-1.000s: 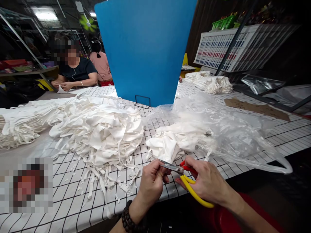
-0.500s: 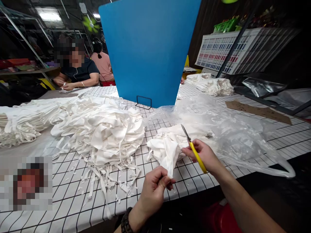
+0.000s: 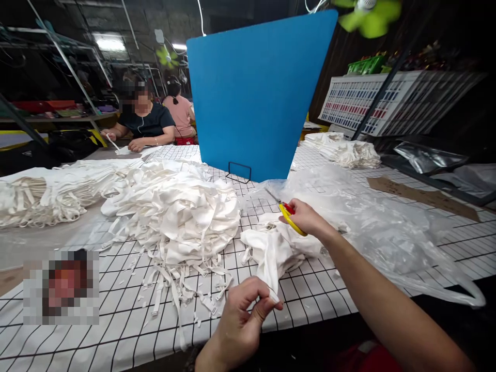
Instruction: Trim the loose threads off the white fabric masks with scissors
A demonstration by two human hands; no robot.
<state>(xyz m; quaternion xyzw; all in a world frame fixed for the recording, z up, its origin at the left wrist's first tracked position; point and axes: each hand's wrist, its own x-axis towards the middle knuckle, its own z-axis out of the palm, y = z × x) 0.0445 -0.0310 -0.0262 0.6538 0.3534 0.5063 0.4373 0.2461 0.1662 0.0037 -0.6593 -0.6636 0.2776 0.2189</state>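
Note:
My left hand [image 3: 248, 315] pinches the near end of a white fabric piece [image 3: 267, 253] at the table's front edge. The rest of that piece stretches away onto a small bunch of white cloth. Above this bunch, my right hand [image 3: 304, 217] is closed around yellow- and red-handled scissors [image 3: 289, 214], their blades pointing up and to the left. The blades touch no cloth that I can see. To the left lies a large heap of white fabric pieces [image 3: 186, 212] with thin straps trailing toward me.
A blue board [image 3: 256, 103] stands upright at the back of the checkered table [image 3: 127, 330]. Clear plastic bags [image 3: 387, 232] cover the right side. Stacked white fabric [image 3: 341, 149] lies behind them, near white crates [image 3: 368, 103]. A co-worker [image 3: 145, 124] sits at the far left.
My right hand has moved up and away from my left hand with the scissors. My left hand still pinches the fabric. The whole view has shifted slightly.

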